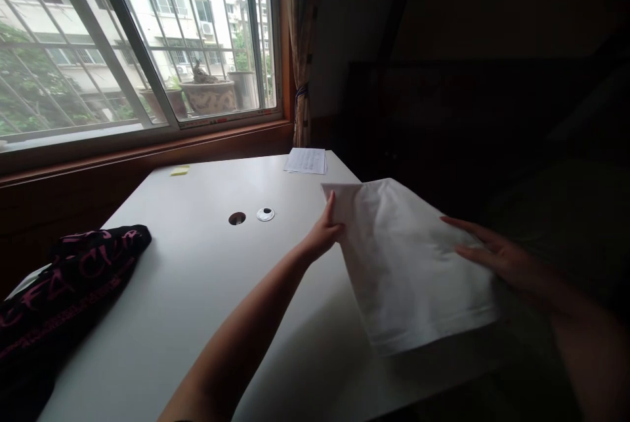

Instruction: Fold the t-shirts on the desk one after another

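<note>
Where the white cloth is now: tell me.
In the head view, the creased white cloth is right of centre, held between left hand and right hand, at the right side of the white table.

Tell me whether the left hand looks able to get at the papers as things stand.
Probably not just yet: the left hand holds the white cloth near one corner, so it would likely need to let go first. The papers lie uncovered beyond, near the far edge of the table.

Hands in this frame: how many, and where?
2: the left hand holds the white cloth near its upper-left corner; the right hand is at its right side.
</note>
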`<state>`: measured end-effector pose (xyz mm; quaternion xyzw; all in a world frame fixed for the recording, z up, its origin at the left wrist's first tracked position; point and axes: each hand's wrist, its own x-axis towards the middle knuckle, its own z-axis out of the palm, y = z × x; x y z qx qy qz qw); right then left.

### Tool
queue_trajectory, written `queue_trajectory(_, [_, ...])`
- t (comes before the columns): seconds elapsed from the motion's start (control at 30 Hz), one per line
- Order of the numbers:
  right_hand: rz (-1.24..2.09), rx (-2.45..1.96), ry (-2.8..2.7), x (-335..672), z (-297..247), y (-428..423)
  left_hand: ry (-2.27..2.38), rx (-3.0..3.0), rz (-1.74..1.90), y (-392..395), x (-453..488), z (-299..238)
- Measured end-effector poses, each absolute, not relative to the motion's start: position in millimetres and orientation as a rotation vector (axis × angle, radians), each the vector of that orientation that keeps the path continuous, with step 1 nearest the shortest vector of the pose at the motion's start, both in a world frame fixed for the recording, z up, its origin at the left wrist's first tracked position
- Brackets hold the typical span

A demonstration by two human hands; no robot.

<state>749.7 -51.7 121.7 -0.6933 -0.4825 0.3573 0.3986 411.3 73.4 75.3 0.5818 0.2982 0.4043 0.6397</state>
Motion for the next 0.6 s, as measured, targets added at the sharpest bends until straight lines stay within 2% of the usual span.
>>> queue_trajectory(0.27, [0.965,-1.763,-0.993,798,113,-44,0.753,1.313,0.806,81,472,59])
queue_trajectory(0.6, [1.07,-1.706,-0.948,794,82,-10,0.971,1.27,0.91,118,458,13])
